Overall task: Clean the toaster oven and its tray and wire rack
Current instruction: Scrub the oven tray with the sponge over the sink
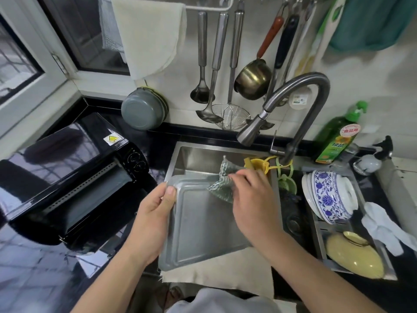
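Head view: tray lengthwise away from person, far end sinkward.

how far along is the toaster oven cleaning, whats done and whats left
Done: the tray is out of the toaster oven, whose door hangs open on the counter.
In hand: the left hand grips the tray's corner over the sink while the right hand holds a cloth against its far edge.
Left: no wire rack is in view, and whether the oven has been wiped cannot be told.

Black countertop bears toaster oven (door open), soap bottle.
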